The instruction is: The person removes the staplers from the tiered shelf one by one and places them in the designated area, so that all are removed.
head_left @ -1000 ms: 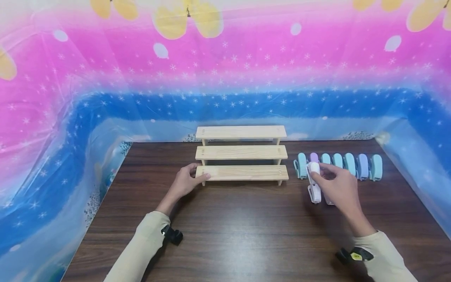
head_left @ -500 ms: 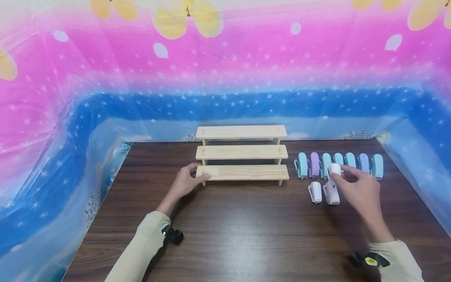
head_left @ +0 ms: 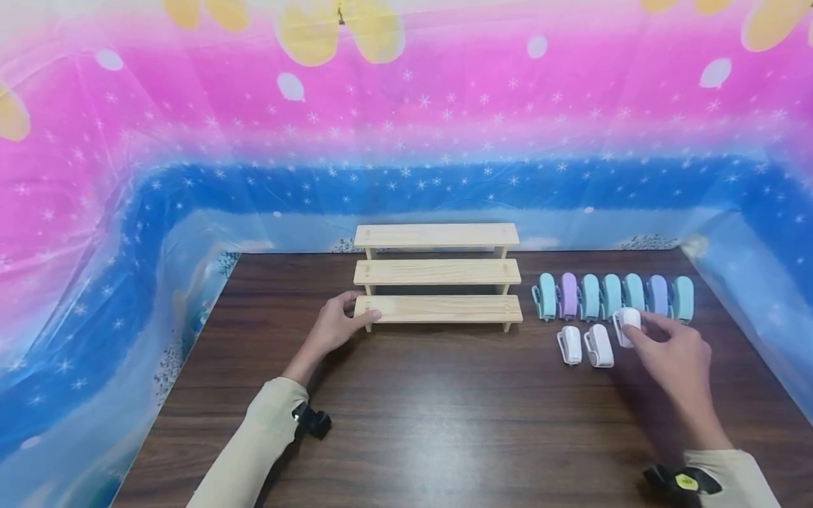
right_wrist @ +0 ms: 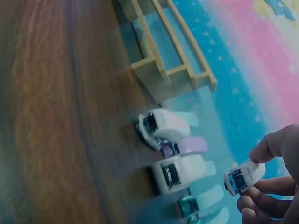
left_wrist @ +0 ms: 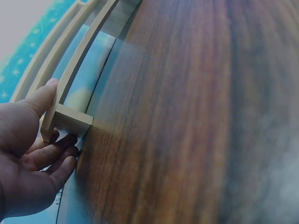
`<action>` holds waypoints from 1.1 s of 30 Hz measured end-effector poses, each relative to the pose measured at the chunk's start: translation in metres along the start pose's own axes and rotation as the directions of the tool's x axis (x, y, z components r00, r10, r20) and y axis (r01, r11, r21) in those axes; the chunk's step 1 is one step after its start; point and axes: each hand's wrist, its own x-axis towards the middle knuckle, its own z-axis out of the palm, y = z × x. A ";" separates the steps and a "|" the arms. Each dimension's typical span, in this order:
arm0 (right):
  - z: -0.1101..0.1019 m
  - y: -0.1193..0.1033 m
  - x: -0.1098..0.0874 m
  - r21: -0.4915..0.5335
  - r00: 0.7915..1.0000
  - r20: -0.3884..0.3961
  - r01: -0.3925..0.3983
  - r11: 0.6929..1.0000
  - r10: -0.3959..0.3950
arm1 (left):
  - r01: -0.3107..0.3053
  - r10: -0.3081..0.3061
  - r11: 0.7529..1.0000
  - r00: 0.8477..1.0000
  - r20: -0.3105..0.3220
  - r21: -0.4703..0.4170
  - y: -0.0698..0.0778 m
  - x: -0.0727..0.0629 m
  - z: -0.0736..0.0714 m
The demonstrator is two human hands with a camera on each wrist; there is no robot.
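A three-tier pale wooden rack (head_left: 438, 308) stands at the middle back of the table. My left hand (head_left: 334, 326) grips the left end of its lowest step, thumb on top and fingers beneath, as the left wrist view shows. Between thumb and fingers, my right hand (head_left: 676, 353) pinches a small white stapler (right_wrist: 246, 177) just above the table. Two more white staplers, one left (head_left: 571, 346) and one closer (head_left: 599, 346), stand side by side left of that hand. Behind them runs a row of several teal, purple and blue staplers, including a purple stapler (head_left: 568, 296).
Brown wood-grain table (head_left: 406, 423) lies under everything. A pink and blue printed cloth (head_left: 406, 141) hangs behind and along both sides. Each wrist wears a black camera strap.
My right hand has moved right along the front of the coloured row. The white stapler it let go of now stands in the front row; it holds another one. My left hand stays put.
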 end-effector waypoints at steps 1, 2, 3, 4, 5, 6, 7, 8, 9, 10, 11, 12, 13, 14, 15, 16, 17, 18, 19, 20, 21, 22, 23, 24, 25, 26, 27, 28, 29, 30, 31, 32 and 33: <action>0.000 0.002 0.000 -0.005 1.000 0.007 -0.004 1.000 0.004 | 0.000 0.000 1.000 1.000 0.000 0.001 0.000 0.000 0.000; 0.001 0.004 0.000 -0.012 1.000 0.014 -0.006 1.000 0.006 | 0.000 0.000 1.000 1.000 -0.001 0.001 0.000 0.000 0.000; 0.001 0.006 0.000 -0.020 1.000 0.020 -0.006 1.000 0.006 | 0.000 0.000 1.000 1.000 -0.002 0.000 0.000 0.000 0.000; 0.002 0.008 0.000 -0.028 1.000 0.028 -0.008 1.000 0.009 | -0.001 0.001 1.000 1.000 -0.003 0.001 0.000 0.000 0.000; 0.003 0.010 0.000 -0.038 0.999 0.034 -0.009 0.999 0.011 | -0.002 0.002 1.000 1.000 -0.004 0.002 -0.001 0.000 0.000; 0.004 0.012 0.000 -0.045 0.999 0.043 -0.013 0.999 0.015 | -0.003 0.003 1.000 1.000 -0.004 0.005 -0.001 0.000 0.000; 0.005 0.013 0.000 -0.052 0.999 0.050 -0.016 0.999 0.019 | -0.002 0.003 1.000 1.000 -0.006 0.008 -0.001 0.001 0.000; 0.006 0.015 0.000 -0.054 0.998 0.057 -0.023 0.998 0.026 | -0.004 0.004 1.000 1.000 -0.007 0.013 -0.001 0.001 0.000; 0.007 0.016 0.000 -0.056 0.997 0.065 -0.030 0.998 0.034 | -0.005 0.005 1.000 1.000 -0.007 0.016 -0.002 0.001 0.000; 0.008 0.017 0.000 -0.057 0.996 0.073 -0.039 0.998 0.043 | -0.005 0.005 1.000 1.000 -0.007 0.020 -0.002 0.001 0.000; 0.008 0.019 0.001 -0.058 0.995 0.082 -0.045 0.997 0.050 | -0.004 0.004 1.000 1.000 -0.008 0.023 -0.002 0.000 0.000; 0.008 0.020 0.001 -0.056 0.994 0.090 -0.051 0.997 0.056 | -0.003 0.003 1.000 1.000 -0.010 0.024 -0.002 0.000 0.000; 0.009 0.020 0.001 -0.057 0.994 0.094 -0.054 0.997 0.059 | -0.002 0.003 1.000 1.000 -0.009 0.026 -0.002 0.000 0.000; 0.009 0.021 0.002 -0.058 0.993 0.099 -0.054 0.997 0.060 | -0.002 0.002 1.000 1.000 -0.010 0.026 -0.002 0.000 0.000; 0.009 0.022 0.002 -0.061 0.993 0.106 -0.054 0.997 0.060 | 0.000 0.001 1.000 1.000 -0.010 0.024 -0.002 0.000 0.000; 0.009 0.023 0.002 -0.064 0.992 0.110 -0.052 0.997 0.059 | -0.001 0.001 1.000 1.000 -0.010 0.025 -0.001 0.000 0.000; 0.010 0.024 0.002 -0.067 0.991 0.116 -0.051 0.996 0.059 | -0.002 0.003 1.000 1.000 -0.011 0.026 -0.001 0.000 0.001; 0.010 0.025 0.003 -0.070 0.991 0.122 -0.050 0.996 0.058 | -0.004 0.004 1.000 1.000 -0.010 0.027 -0.001 0.000 0.001; 0.010 0.026 0.003 -0.073 0.990 0.128 -0.048 0.996 0.057 | -0.006 0.006 1.000 1.000 -0.011 0.028 -0.002 0.001 0.001; 0.011 0.027 0.003 -0.075 0.990 0.133 -0.045 0.996 0.055 | -0.008 0.008 1.000 1.000 -0.012 0.029 -0.002 0.001 0.001; 0.011 0.028 0.003 -0.079 0.989 0.139 -0.043 0.996 0.053 | -0.011 0.011 0.999 1.000 -0.011 0.031 -0.002 0.001 0.002; 0.012 0.029 0.003 -0.080 0.988 0.145 -0.046 0.996 0.057 | -0.015 0.015 0.999 1.000 -0.010 0.035 -0.002 0.001 0.002; 0.012 0.030 0.004 -0.081 0.986 0.153 -0.049 0.995 0.061 | -0.017 0.017 0.999 1.000 -0.009 0.033 -0.002 0.001 0.002; 0.013 0.031 0.004 -0.084 0.986 0.157 -0.050 0.995 0.063 | -0.017 0.018 0.999 1.000 -0.009 0.030 -0.002 0.001 0.003; 0.013 0.032 0.004 -0.085 0.984 0.162 -0.054 0.995 0.067 | -0.019 0.019 0.999 1.000 -0.007 0.028 -0.002 0.001 0.003; 0.013 0.033 0.004 -0.085 0.983 0.168 -0.060 0.995 0.074 | -0.020 0.020 0.999 1.000 -0.005 0.026 -0.002 0.000 0.003; 0.014 0.034 0.004 -0.086 0.982 0.173 -0.066 0.994 0.080 | -0.020 0.020 1.000 1.000 -0.005 0.023 -0.002 0.000 0.003; 0.014 0.034 0.005 -0.084 0.980 0.179 -0.074 0.994 0.089 | -0.018 0.018 1.000 1.000 -0.005 0.018 -0.002 0.000 0.003; 0.015 0.035 0.005 -0.084 0.979 0.182 -0.078 0.993 0.092 | -0.015 0.015 1.000 1.000 -0.006 0.013 -0.001 0.000 0.003; 0.015 0.035 0.005 -0.083 0.978 0.184 -0.082 0.993 0.096 | -0.015 0.016 1.000 1.000 -0.008 0.015 -0.001 0.000 0.003; 0.016 0.036 0.006 -0.083 0.977 0.187 -0.089 0.993 0.103 | -0.015 0.015 1.000 1.000 -0.007 0.016 -0.001 0.000 0.003; 0.016 0.037 0.006 -0.086 0.975 0.191 -0.096 0.992 0.111 | -0.016 0.016 1.000 1.000 -0.007 0.018 -0.001 0.000 0.003; 0.016 0.038 0.007 -0.089 0.974 0.195 -0.101 0.991 0.116 | -0.015 0.015 1.000 1.000 -0.008 0.017 -0.001 0.001 0.004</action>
